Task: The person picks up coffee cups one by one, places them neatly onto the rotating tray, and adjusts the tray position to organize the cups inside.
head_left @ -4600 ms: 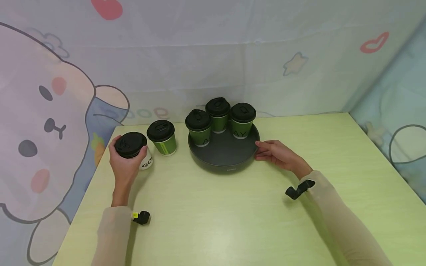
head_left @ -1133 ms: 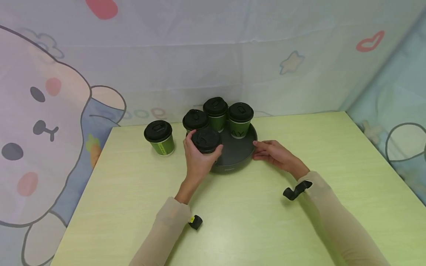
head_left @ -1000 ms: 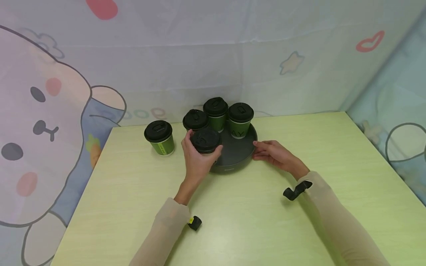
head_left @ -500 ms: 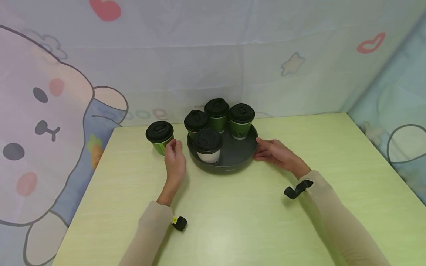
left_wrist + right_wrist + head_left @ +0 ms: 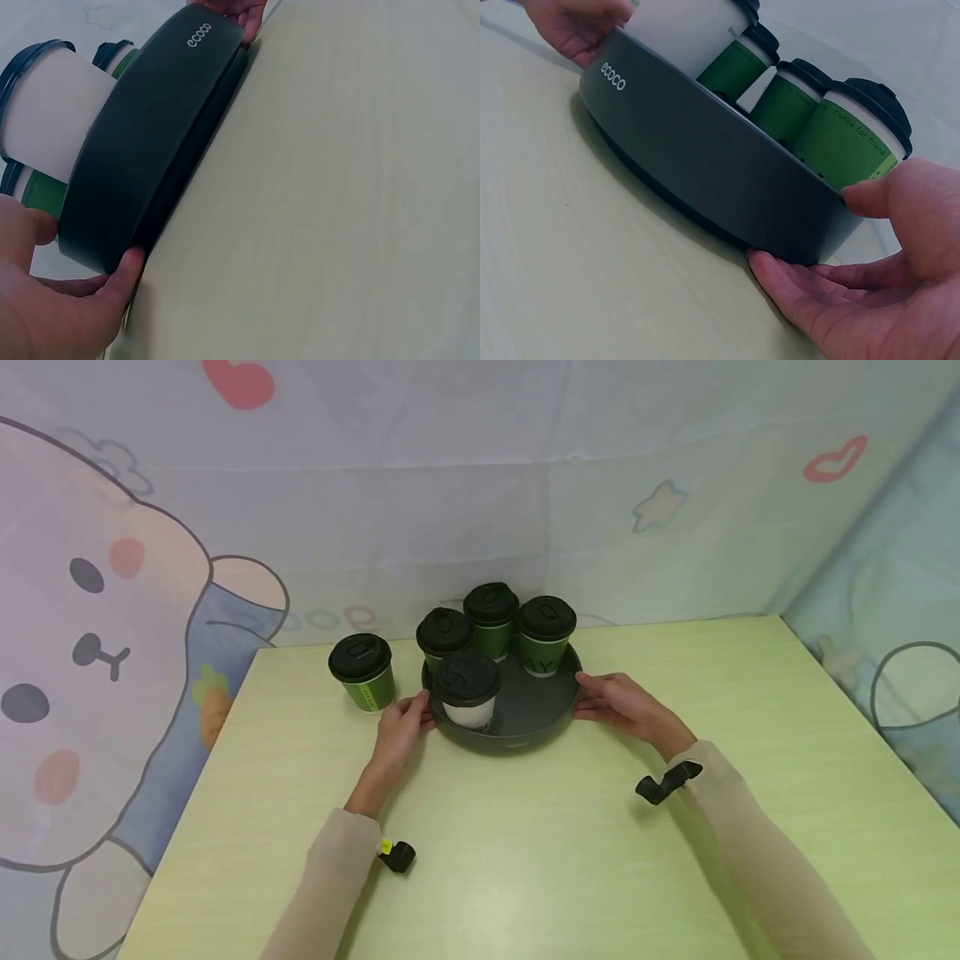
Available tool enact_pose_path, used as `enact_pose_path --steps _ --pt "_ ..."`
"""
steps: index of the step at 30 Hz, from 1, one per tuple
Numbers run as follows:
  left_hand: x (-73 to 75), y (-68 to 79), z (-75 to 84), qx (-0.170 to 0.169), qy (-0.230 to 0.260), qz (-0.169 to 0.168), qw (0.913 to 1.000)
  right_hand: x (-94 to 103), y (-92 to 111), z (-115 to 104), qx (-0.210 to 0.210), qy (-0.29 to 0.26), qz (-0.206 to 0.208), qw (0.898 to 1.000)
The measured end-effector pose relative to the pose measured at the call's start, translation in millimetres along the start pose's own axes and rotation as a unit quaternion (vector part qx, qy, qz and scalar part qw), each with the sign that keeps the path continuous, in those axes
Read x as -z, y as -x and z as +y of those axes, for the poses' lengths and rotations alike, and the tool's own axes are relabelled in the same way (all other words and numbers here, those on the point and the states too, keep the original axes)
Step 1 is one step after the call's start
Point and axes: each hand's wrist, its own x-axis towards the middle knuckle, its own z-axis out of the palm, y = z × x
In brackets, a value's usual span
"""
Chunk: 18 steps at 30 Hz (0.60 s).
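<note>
A round dark grey tray (image 5: 534,697) marked "ecoco" sits at the back of the table. On it stand three green paper coffee cups with black lids, one of them the right-hand cup (image 5: 543,656), and a white lidded cup (image 5: 470,713) at the front left. My left hand (image 5: 397,732) grips the tray's left side, thumb at the rim and fingers under the edge. Opposite, my right hand (image 5: 626,706) holds the right side the same way; in the right wrist view its fingertips (image 5: 763,262) reach beneath the tray's wall (image 5: 705,142).
Another green lidded cup (image 5: 369,692) stands on the table just left of the tray, close to my left hand. The pale yellow-green table (image 5: 510,843) stretches in front. Behind it hangs a printed cloth (image 5: 450,485) with a cartoon bear.
My left hand carried the white cup from the left onto the tray, let go of it, and then took hold of the tray's left edge. My right hand stayed on the tray.
</note>
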Motion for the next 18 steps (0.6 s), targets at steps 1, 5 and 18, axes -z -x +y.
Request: enact_pose_path --steps 1,5,18 --pt "1.2 -1.0 -0.4 0.0 0.004 -0.004 1.0 -0.2 0.3 0.7 0.001 -0.001 -0.002 1.0" --pt "4.2 -4.1 -2.6 0.003 0.029 -0.012 0.9995 -1.9 3.9 2.2 -0.009 -0.002 -0.014 1.0" --pt "5.0 -4.7 -5.4 0.0 0.047 -0.024 0.9986 2.6 6.7 2.6 -0.021 -0.017 -0.02 0.999"
